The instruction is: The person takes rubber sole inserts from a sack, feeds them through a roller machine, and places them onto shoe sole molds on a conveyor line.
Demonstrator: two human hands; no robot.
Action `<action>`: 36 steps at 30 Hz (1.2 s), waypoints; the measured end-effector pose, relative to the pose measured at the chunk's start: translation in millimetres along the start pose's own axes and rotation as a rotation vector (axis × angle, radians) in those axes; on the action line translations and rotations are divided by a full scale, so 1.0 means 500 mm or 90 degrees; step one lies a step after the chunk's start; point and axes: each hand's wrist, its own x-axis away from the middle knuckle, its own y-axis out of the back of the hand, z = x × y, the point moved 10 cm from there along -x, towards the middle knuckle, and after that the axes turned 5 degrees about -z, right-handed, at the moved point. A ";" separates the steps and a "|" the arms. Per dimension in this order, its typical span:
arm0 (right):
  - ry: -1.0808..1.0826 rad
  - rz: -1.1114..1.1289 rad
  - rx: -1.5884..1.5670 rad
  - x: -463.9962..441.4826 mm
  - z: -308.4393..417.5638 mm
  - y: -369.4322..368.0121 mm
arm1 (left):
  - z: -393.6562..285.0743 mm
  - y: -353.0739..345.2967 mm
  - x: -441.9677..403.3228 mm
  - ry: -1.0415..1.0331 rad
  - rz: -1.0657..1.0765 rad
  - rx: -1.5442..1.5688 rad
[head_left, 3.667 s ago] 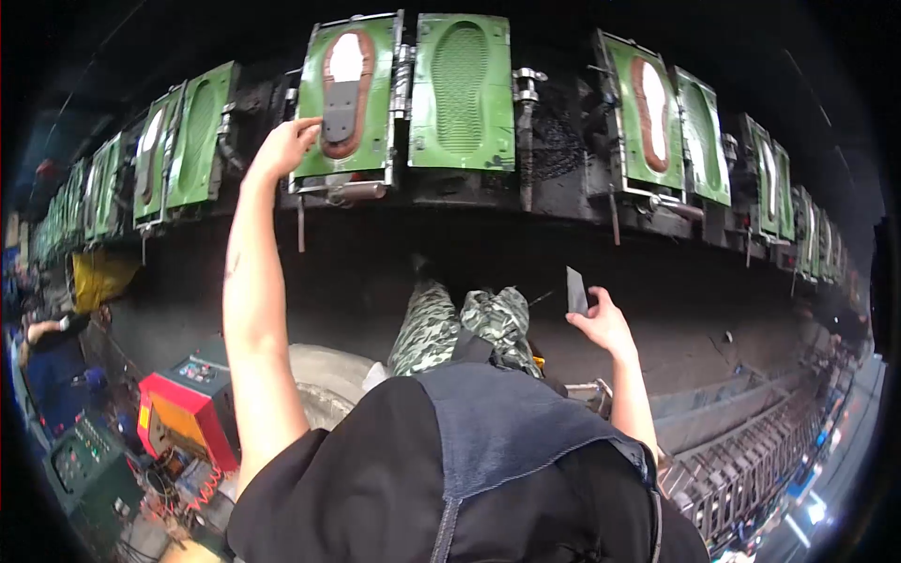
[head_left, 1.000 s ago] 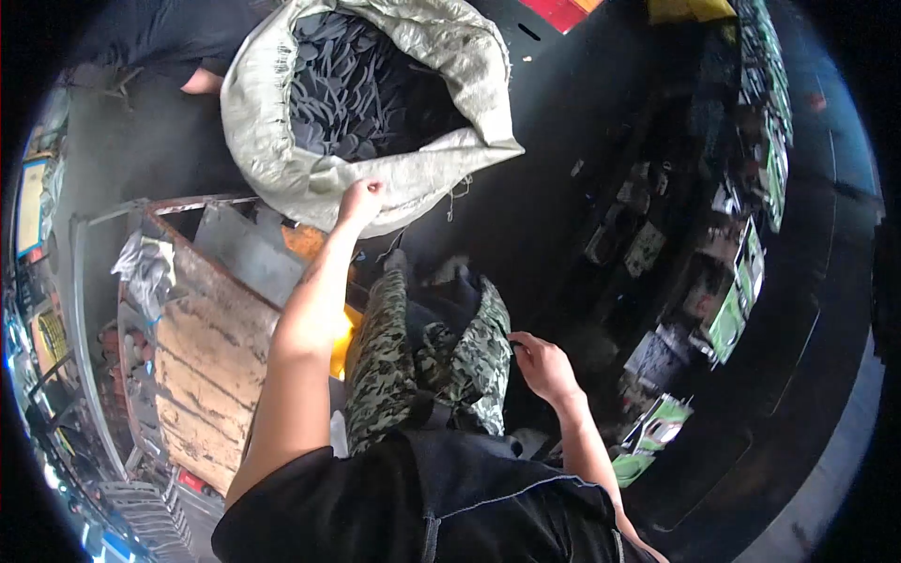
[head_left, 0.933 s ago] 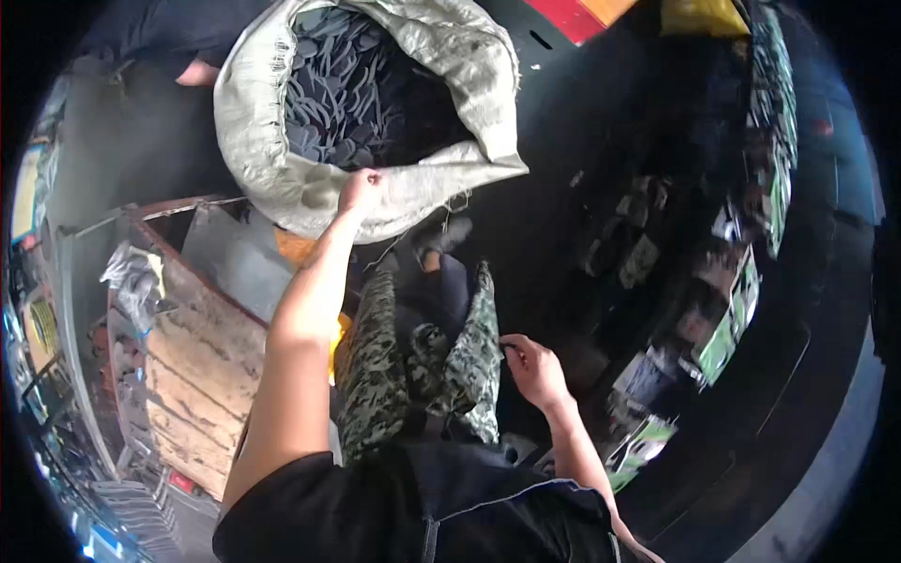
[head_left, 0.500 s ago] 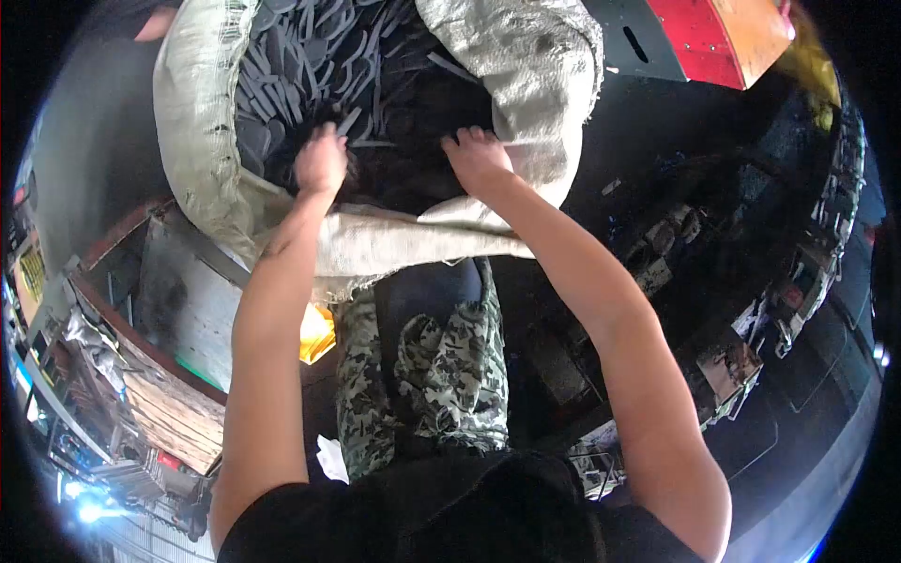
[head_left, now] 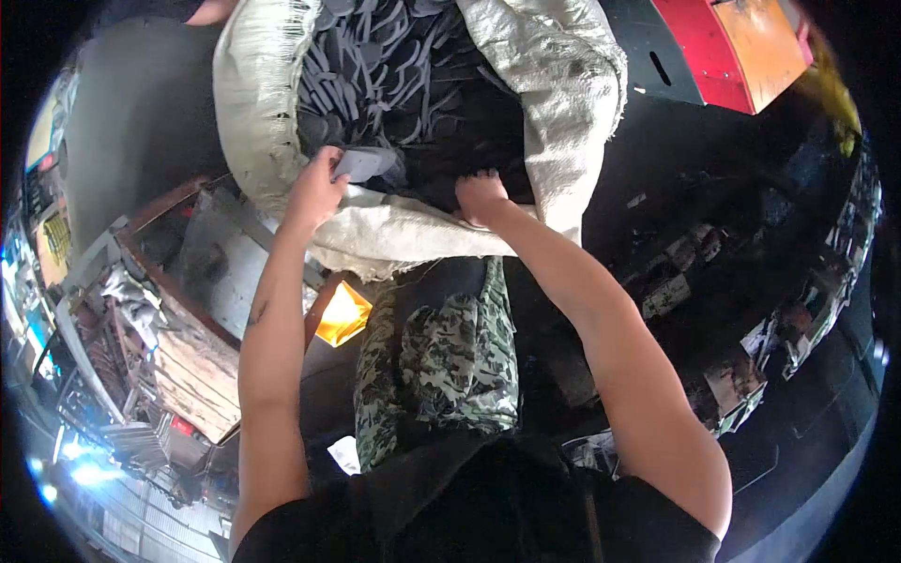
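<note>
A large white woven sack stands open in front of me, its rim folded outward. Inside lie many grey curved strips and flat grey pieces, with a dark area on the right. At the sack's near left rim, my left hand is closed on a flat grey piece, pinching its left end. My right hand rests by the near right rim, fingers curled down into the dark part of the sack. Whatever those fingers hold, if anything, is hidden.
Left of the sack is a worn wooden and metal box. An orange-yellow packet lies low beside my leg. Red and orange panels stand at the upper right. Another person's hand shows at the upper left.
My left hand has lifted a flat grey piece from among the strips and brought it to the near rim. My right hand has drawn back toward me. The whole view has shifted.
</note>
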 end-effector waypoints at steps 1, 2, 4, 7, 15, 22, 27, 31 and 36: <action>-0.018 -0.032 -0.020 0.003 0.000 0.015 | -0.013 0.011 0.004 -0.010 0.018 0.023; -0.040 -0.065 -0.039 0.008 -0.006 0.031 | -0.030 0.021 0.007 -0.023 0.037 0.047; -0.056 -0.193 -0.227 0.040 -0.022 0.077 | -0.091 0.087 0.063 -0.083 0.027 -0.013; -0.011 -0.255 -0.814 0.159 -0.056 0.143 | -0.164 0.080 0.223 -0.019 0.362 0.064; 0.108 -0.312 -1.493 0.625 0.025 0.038 | -0.364 -0.083 0.686 -0.094 0.745 0.469; -0.392 -0.663 -1.170 0.809 0.219 -0.475 | -0.490 -0.160 0.862 -0.457 0.814 0.117; -0.540 -0.680 -1.030 0.888 0.212 -0.478 | -0.580 -0.186 0.843 -0.567 0.960 0.054; -0.348 -0.530 -1.185 0.918 0.088 -0.483 | -0.704 -0.294 0.799 -0.553 1.109 -0.175; -0.227 -0.425 -1.372 1.005 -0.207 -0.464 | -0.968 -0.402 0.603 -0.409 0.936 0.050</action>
